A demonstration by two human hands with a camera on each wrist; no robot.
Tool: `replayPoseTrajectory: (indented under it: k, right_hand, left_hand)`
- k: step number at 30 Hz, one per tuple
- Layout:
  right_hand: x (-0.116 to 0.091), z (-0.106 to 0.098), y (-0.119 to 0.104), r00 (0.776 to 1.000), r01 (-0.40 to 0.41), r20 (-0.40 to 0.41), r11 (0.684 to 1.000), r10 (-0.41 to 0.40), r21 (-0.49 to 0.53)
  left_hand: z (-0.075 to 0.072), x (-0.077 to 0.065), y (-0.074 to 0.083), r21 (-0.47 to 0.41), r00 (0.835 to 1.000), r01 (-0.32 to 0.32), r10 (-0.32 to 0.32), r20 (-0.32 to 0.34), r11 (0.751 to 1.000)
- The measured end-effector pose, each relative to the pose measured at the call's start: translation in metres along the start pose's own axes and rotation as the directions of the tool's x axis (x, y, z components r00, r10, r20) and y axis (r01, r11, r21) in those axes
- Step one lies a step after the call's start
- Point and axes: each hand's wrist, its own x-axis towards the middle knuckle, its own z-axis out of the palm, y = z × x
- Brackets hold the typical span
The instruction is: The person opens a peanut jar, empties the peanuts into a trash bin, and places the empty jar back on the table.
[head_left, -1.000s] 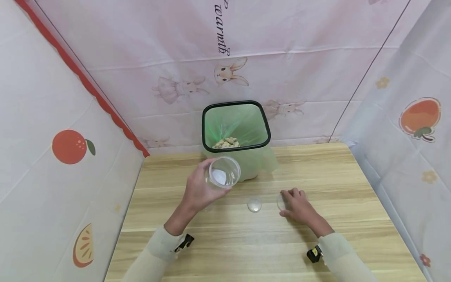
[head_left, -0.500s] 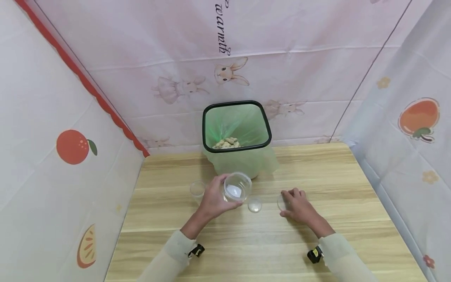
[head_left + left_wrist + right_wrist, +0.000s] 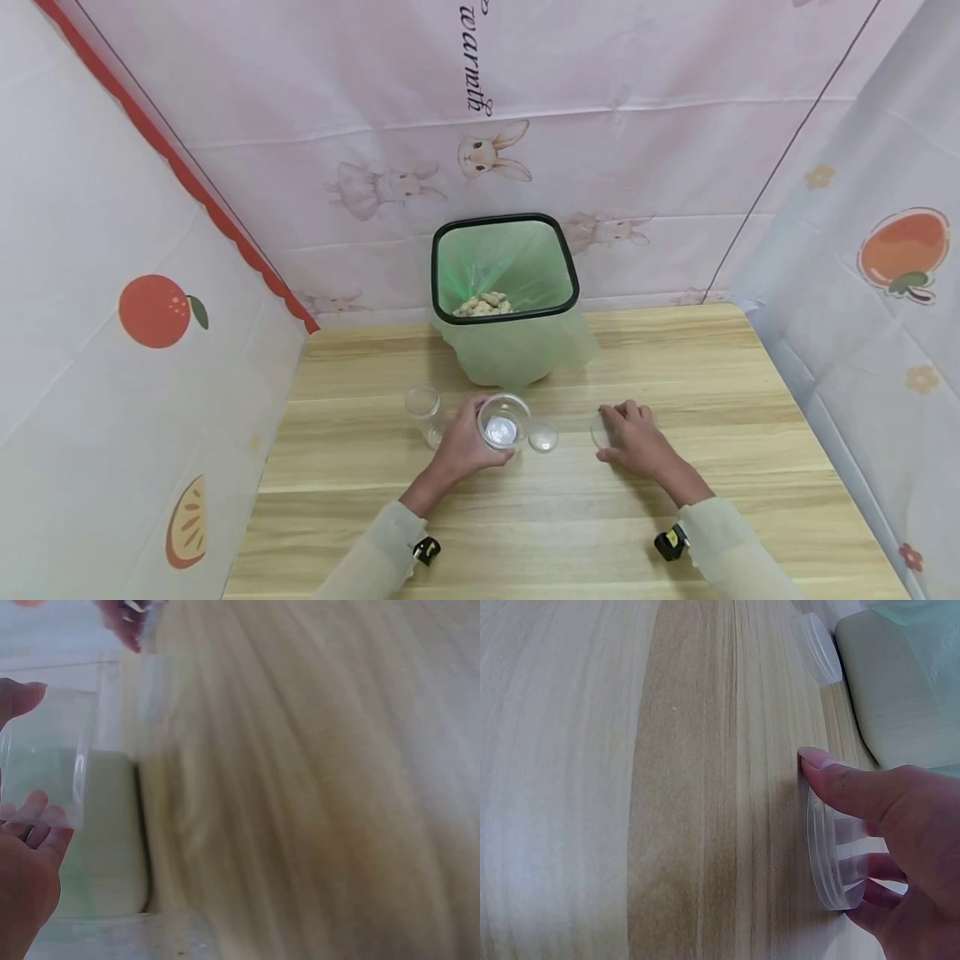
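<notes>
My left hand (image 3: 467, 442) grips a clear plastic jar (image 3: 504, 408) around its side, its open mouth facing up toward the head camera. A white patch shows at the jar's bottom. In the left wrist view the thumb and fingers (image 3: 56, 825) lie along opposite sides of this see-through jar (image 3: 56, 735). My right hand (image 3: 633, 437) holds a round clear screw lid (image 3: 826, 855) by its rim on the table, thumb on one side and fingers on the other. Between the hands lies a smaller clear lid (image 3: 543, 436).
A second clear jar (image 3: 424, 404) stands uncapped just left of my left hand. Behind the hands is a bin (image 3: 510, 354) with a black rim and a green liner, with peanut-like pale pieces (image 3: 483, 305) inside. Printed curtains enclose the wooden table (image 3: 570, 525).
My left hand has brought the jar down and to the right, away from the bin and toward the small lid, uncovering the second jar. The right hand stays in place.
</notes>
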Motion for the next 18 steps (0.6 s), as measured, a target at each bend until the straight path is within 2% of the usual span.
replayPoseTrajectory:
  k: [8,18]
  right_hand:
    - [0.0,0.001,0.001,1.0,0.007,0.009,1.0,-0.007,-0.009]
    - [0.0,0.0,0.0,1.0,0.005,0.004,1.0,-0.005,-0.002]
  left_hand:
    - [0.011,-0.005,-0.014,0.057,0.998,0.067,-0.065,-0.025,0.996]
    - [0.016,-0.006,-0.021,0.048,0.991,0.135,-0.136,0.007,0.99]
